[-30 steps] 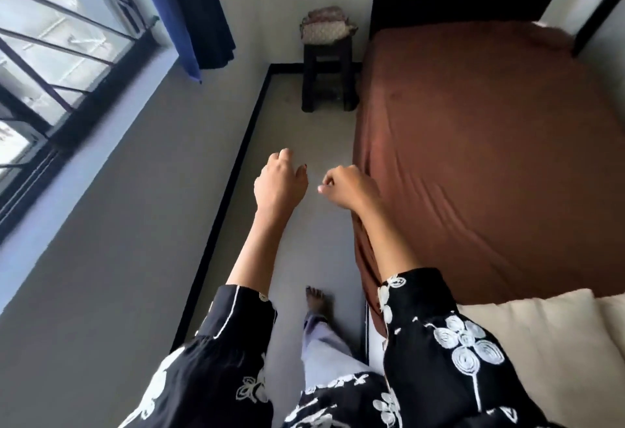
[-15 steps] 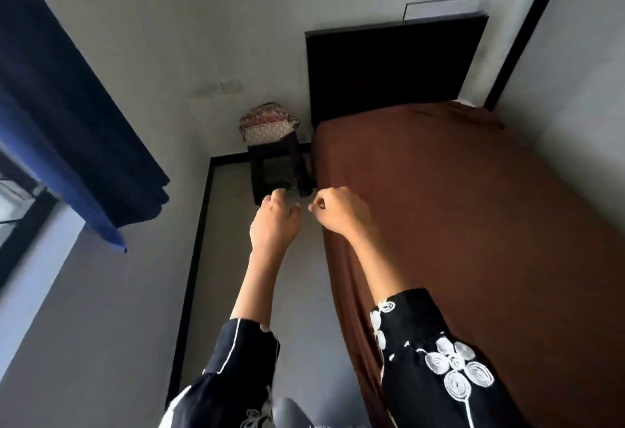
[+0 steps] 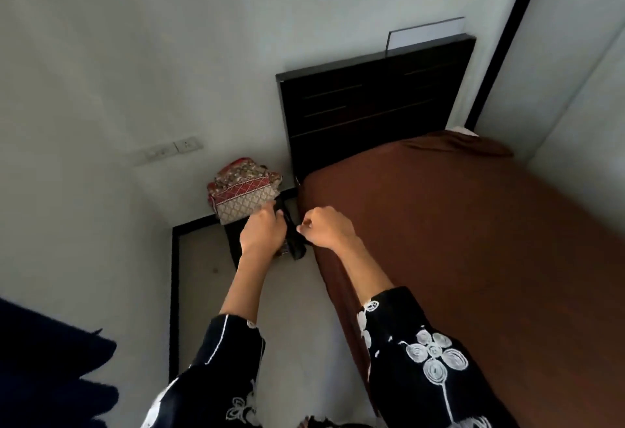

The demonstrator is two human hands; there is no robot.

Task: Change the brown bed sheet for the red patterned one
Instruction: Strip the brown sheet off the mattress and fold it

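Brown sheet [image 3: 473,241] lies spread flat; red sheet [image 3: 243,191] sits folded on stool [image 3: 234,241]; left hand [image 3: 262,233] and right hand [image 3: 326,228] are curled, holding nothing

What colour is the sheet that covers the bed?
The bed sheet is plain brown; the head view shows it.

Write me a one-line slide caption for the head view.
Left hand and right hand near folded red patterned sheet on dark stool, beside brown bed sheet.
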